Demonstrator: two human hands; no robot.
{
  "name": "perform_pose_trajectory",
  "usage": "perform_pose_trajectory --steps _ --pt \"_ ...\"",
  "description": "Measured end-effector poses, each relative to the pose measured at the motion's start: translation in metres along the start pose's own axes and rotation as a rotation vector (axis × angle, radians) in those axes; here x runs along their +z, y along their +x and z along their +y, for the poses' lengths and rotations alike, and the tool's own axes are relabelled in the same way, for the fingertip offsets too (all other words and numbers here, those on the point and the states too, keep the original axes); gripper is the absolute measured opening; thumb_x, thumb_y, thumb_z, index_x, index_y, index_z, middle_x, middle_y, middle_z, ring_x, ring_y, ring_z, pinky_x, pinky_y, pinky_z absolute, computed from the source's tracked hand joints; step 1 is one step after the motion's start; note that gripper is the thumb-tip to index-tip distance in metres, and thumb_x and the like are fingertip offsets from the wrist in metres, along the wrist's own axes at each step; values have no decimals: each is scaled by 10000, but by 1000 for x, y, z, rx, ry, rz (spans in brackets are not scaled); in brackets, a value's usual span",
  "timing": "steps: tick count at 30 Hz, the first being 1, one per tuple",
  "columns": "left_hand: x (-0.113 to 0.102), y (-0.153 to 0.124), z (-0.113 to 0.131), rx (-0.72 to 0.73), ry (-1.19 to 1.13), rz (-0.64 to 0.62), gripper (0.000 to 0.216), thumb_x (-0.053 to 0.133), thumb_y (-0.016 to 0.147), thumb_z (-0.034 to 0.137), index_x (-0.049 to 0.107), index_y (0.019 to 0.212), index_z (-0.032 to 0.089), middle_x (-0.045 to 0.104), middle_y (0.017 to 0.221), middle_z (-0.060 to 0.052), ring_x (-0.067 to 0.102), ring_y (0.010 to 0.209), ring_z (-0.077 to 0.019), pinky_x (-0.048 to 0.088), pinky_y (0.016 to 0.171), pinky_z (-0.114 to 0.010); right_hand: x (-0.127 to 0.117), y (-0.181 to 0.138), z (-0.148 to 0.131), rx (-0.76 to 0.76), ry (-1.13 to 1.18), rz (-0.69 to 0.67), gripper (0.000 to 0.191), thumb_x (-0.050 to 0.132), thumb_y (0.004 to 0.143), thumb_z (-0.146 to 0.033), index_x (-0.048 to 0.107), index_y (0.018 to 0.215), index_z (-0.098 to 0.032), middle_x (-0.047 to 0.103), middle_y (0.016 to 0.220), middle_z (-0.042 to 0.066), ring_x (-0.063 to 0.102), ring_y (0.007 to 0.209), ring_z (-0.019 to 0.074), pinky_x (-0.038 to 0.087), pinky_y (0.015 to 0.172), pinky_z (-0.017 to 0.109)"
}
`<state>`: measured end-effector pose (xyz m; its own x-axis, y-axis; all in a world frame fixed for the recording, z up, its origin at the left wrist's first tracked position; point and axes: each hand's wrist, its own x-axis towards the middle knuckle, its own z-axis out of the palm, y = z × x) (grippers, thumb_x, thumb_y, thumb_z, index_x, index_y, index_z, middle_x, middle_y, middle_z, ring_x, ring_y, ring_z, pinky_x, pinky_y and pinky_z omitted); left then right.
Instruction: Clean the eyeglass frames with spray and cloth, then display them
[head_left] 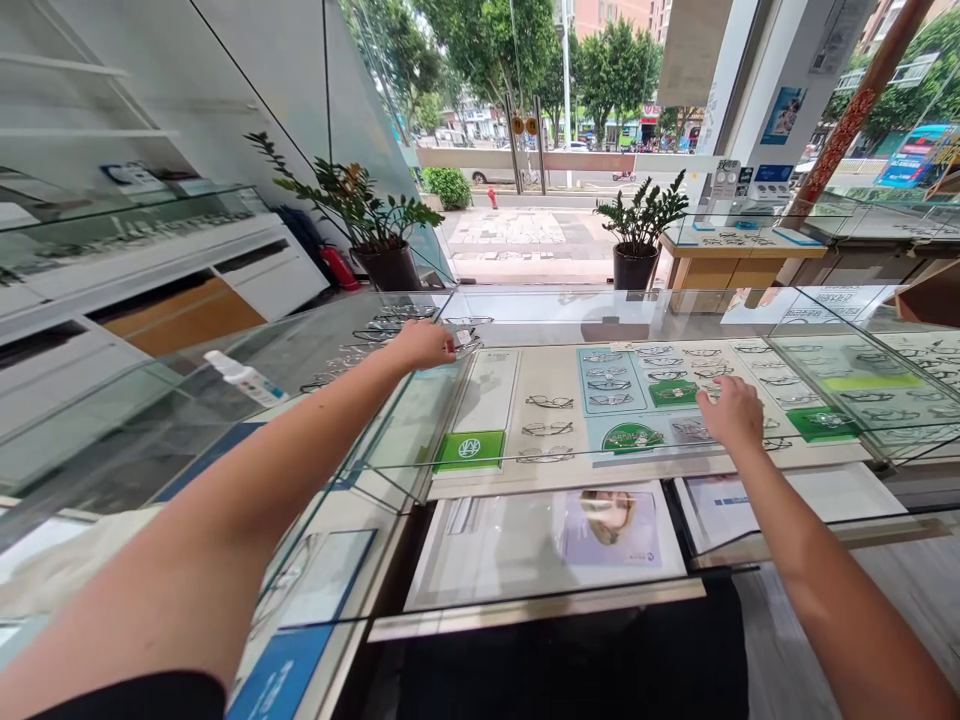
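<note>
I stand behind a glass display counter (525, 330) full of eyeglass frames. My left hand (424, 345) reaches far out over the counter's left corner, fingers closed on a pair of glasses (466, 343) resting on the glass top. My right hand (729, 412) lies on the glass above rows of spectacles (607, 385), fingers curled downward; whether it holds anything I cannot make out. Under the glass sit more frames (549, 402) and green brand signs (470, 449).
A white spray bottle (244, 378) lies on the left counter. Two potted plants (375, 225) (637, 235) stand by the shop window. A red fire extinguisher (341, 268) is on the floor. Posters (607, 530) lie on the lower shelf. Another display counter (735, 245) stands at the back right.
</note>
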<state>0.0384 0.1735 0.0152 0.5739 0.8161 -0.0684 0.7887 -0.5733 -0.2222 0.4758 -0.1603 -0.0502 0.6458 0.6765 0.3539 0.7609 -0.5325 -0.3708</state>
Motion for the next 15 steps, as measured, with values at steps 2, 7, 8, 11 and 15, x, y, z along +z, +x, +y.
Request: perform_pose_trajectory --steps 2,7,8,11,15 --pt "-2 -18 7 41 -14 -17 247 637 789 398 779 854 206 788 921 -95 644 1077 -337 438 927 -384 1 1 1 -3 4 0 417 525 877 -413 668 1161 -145 683 1263 199 547 1177 362 441 1000 511" --pt "-13 -79 34 215 -92 -10 217 625 815 391 756 830 218 773 913 -70 632 1028 -303 425 913 -375 1 4 0 33 -42 -42 463 520 894 -424 659 1219 -126 660 1308 206 539 1213 363 434 1020 500" --pt "-17 -93 41 258 -119 -6 199 618 818 371 745 811 217 768 893 -62 628 1013 -296 420 918 -378 1 4 0 35 -48 -40 460 523 897 -414 659 1229 -126 659 1311 205 539 1218 361 434 1026 498" --pt "-33 -135 65 403 -210 0 198 584 855 338 713 765 218 751 845 -42 613 955 -262 410 916 -373 0 5 0 31 -49 -30 456 529 901 -396 660 1239 -120 657 1309 209 538 1224 365 434 1036 504" --pt "-56 -184 104 593 -387 -66 200 563 921 291 693 784 223 731 822 -20 612 905 -223 418 920 -342 0 7 1 25 -48 -33 455 542 897 -392 667 1232 -111 659 1291 218 536 1221 378 442 1029 525"
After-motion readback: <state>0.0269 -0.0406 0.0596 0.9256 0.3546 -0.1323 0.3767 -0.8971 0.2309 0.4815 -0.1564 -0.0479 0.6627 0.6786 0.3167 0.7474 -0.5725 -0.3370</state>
